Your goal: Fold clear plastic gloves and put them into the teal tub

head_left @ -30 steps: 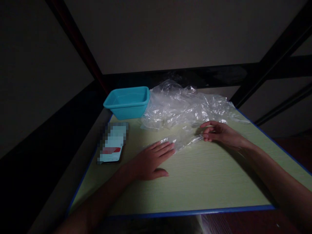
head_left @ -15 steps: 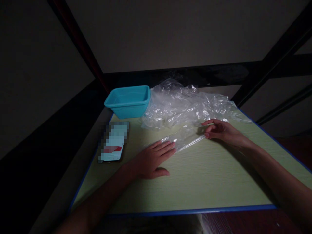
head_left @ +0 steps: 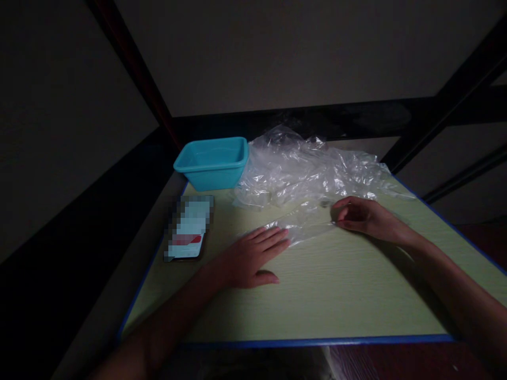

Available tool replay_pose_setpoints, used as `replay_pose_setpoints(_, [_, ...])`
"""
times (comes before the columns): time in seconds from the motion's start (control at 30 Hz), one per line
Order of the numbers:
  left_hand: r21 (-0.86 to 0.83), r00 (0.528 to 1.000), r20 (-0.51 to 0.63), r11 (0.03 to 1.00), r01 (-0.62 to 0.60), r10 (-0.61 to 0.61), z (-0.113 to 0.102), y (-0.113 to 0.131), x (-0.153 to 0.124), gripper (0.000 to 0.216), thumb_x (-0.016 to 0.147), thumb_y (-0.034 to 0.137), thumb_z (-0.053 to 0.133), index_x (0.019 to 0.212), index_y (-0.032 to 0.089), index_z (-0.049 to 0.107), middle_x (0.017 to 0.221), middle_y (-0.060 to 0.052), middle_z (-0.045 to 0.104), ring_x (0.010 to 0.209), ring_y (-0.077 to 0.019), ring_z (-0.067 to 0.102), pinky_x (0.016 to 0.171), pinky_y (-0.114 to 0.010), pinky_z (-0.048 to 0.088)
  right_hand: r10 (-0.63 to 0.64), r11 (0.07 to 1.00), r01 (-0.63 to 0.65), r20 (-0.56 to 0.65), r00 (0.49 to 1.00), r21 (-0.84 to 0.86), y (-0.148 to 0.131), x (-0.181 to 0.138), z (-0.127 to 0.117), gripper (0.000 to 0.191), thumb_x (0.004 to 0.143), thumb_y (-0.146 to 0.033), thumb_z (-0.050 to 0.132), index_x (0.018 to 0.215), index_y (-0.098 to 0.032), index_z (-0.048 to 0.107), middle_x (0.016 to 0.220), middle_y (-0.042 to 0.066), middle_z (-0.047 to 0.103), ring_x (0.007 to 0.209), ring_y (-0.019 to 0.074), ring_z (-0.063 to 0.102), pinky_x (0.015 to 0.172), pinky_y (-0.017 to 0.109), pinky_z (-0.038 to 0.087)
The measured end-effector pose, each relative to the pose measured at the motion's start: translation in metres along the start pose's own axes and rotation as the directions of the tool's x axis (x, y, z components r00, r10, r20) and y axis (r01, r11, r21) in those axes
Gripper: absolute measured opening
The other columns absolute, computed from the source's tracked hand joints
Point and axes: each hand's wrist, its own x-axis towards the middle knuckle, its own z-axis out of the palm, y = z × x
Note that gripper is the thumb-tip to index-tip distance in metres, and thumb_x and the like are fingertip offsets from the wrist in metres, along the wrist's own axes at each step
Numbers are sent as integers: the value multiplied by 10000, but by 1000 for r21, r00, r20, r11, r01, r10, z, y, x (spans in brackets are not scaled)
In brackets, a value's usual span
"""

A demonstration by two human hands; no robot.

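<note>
A clear plastic bag (head_left: 304,224) lies flattened as a narrow strip on the table. My left hand (head_left: 255,258) rests flat on its left end, fingers stretched out and thumb apart. At the strip's right end, my right hand (head_left: 362,217) pinches the edge of the plastic between thumb and fingers. Part of the strip is hidden beneath my left hand. Just behind it spreads a heap of crumpled clear plastic bags (head_left: 301,169).
A turquoise plastic basin (head_left: 216,177) stands at the back left, touching the heap. In front of it lies a phone (head_left: 190,227) with its screen lit and partly blurred out. The pale table (head_left: 317,301) has a blue edge, and a wall rises behind it.
My right hand has shifted slightly along the strip's right end, and the bag's near edge looks less sharply folded. My left hand stays pressed flat. The whole view has moved a little.
</note>
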Motion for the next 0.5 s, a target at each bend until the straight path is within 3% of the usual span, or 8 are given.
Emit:
replay_pose_setpoints(0.1, [13, 1000, -2, 1000, 0, 0, 0, 0, 0, 746, 859, 566, 434, 1418, 113, 239, 1503, -142, 210, 1396, -257, 140, 1129, -409, 137, -61, 987, 40, -140, 988, -153, -8, -5, -1, 313, 702, -480, 646, 850, -213, 574, 715, 25, 619, 571, 161, 568, 504, 315, 476])
replay_pose_setpoints(0.2, [32, 1000, -13, 999, 4, -4, -3, 2, -1, 757, 855, 583, 422, 1422, 123, 221, 1503, -140, 213, 1394, -267, 148, 1124, -440, 136, -245, 902, 121, -260, 934, -415, -27, -18, 11, 261, 810, -459, 543, 859, -212, 612, 787, 69, 650, 656, 211, 608, 558, 361, 508])
replay_pose_setpoints(0.23, [35, 1000, -21, 999, 2, -1, -3, 3, -1, 766, 853, 592, 417, 1424, 124, 212, 1501, -141, 218, 1393, -269, 152, 1124, -446, 134, -326, 851, 185, -219, 920, -491, -34, -24, 18, 256, 842, -431, 514, 906, -211, 627, 867, 87, 665, 746, 235, 630, 642, 395, 527])
replay_pose_setpoints(0.3, [41, 999, -35, 999, -6, 7, -5, 4, -2, 777, 853, 603, 404, 1427, 122, 196, 1497, -145, 228, 1391, -269, 160, 1125, -449, 126, -419, 733, 340, 4, 908, -589, -47, -36, 38, 320, 895, -381, 451, 1120, -207, 597, 1092, 114, 654, 970, 266, 620, 813, 451, 513])
replay_pose_setpoints(0.37, [45, 999, -42, 999, -11, 13, -5, 5, -3, 786, 854, 613, 388, 1428, 115, 187, 1495, -153, 229, 1391, -269, 160, 1126, -448, 121, -470, 598, 481, 205, 858, -641, -53, -45, 60, 464, 912, -401, 422, 1315, -173, 462, 1280, 139, 559, 1142, 278, 543, 947, 504, 436])
replay_pose_setpoints(0.5, [31, 999, -48, 999, -12, 14, -5, 5, -4, 802, 851, 632, 363, 1428, 101, 192, 1491, -168, 230, 1390, -273, 165, 1126, -442, 124, -418, 466, 550, 375, 827, -694, -46, -53, 88, 745, 892, -516, 412, 1446, -83, 167, 1446, 197, 309, 1321, 298, 328, 1033, 541, 329])
